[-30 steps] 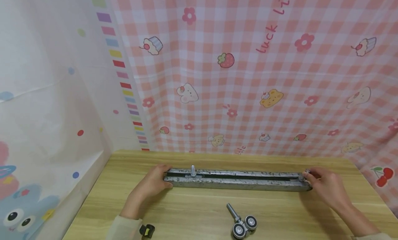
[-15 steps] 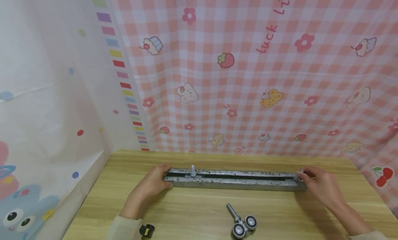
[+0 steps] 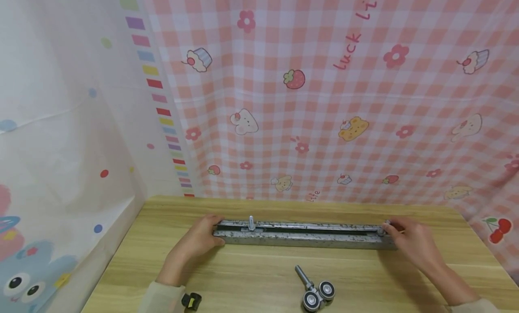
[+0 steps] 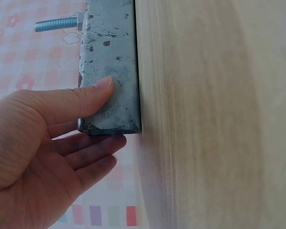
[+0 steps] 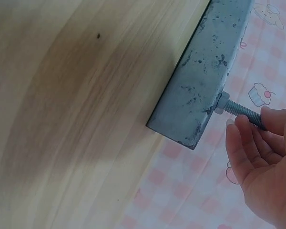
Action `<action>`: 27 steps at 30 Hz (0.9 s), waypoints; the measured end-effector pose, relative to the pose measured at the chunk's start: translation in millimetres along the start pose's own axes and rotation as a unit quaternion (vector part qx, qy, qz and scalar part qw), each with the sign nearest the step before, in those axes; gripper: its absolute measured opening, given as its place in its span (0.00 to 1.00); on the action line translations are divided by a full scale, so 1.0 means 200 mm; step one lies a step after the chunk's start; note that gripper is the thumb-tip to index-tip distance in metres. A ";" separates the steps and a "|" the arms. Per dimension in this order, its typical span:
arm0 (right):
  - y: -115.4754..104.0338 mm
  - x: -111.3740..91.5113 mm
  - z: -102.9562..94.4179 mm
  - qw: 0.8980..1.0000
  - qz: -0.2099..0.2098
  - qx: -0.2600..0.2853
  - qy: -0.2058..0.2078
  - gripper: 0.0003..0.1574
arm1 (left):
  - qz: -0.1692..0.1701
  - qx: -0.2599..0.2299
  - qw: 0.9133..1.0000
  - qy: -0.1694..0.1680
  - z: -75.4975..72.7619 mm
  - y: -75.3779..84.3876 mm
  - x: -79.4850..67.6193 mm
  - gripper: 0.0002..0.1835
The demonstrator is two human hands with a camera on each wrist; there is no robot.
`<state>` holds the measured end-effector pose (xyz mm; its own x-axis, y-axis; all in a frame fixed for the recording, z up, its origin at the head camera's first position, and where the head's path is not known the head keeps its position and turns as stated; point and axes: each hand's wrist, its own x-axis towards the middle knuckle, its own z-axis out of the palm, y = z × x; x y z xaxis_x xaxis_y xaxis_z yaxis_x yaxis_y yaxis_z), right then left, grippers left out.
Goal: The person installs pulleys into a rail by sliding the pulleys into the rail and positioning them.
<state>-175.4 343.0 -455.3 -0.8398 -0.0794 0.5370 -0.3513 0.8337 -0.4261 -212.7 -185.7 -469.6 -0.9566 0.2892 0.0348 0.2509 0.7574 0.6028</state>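
Observation:
A scuffed grey metal rail [image 3: 308, 242] with a slot along its top lies across the wooden table. My left hand [image 3: 198, 237] grips its left end; in the left wrist view the thumb [image 4: 93, 98] presses the front face, with other fingers at the back and end. One threaded bolt [image 3: 251, 223] stands upright from the slot near that end. At the right end, my right hand [image 3: 415, 243] pinches a second threaded bolt [image 5: 243, 113] between thumb and fingers. A hex nut [image 5: 222, 102] sits at that bolt's base, right at the rail's top. The trolley parts inside the rail are mostly hidden.
In front of the rail lies a twin-wheel roller [image 3: 311, 299] with a threaded bolt. A small black and yellow object [image 3: 192, 300] is beside the left sleeve. A pink checked cloth [image 3: 304, 101] hangs behind the table [image 3: 243, 277], and a pale printed cloth [image 3: 81, 146] on the left.
My right hand has moved left along the rail, sliding the bolt it pinches inward from the right end. The left hand and the rail have stayed put.

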 end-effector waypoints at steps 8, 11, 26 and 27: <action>-0.01 0.00 0.03 1.000 -0.023 0.001 0.010 0.07 | 0.002 -0.003 1.000 0.003 0.00 0.00 0.00 0.28; -0.03 0.01 0.03 1.000 -0.018 0.002 0.009 0.07 | 0.005 -0.003 1.000 0.005 0.00 0.00 0.00 0.27; -0.08 0.02 0.05 1.000 -0.016 0.002 -0.003 0.06 | 0.006 -0.003 1.000 0.004 0.00 0.00 0.00 0.27; -0.08 0.02 0.06 1.000 -0.013 0.004 -0.005 0.06 | 0.005 -0.004 1.000 0.003 0.00 0.00 -0.01 0.27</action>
<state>-178.1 323.4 -454.2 -0.8346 -0.1056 0.5407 -0.3757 0.8269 -0.4184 -211.7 -185.8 -468.7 -0.9552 0.2925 0.0452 0.2587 0.7505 0.6081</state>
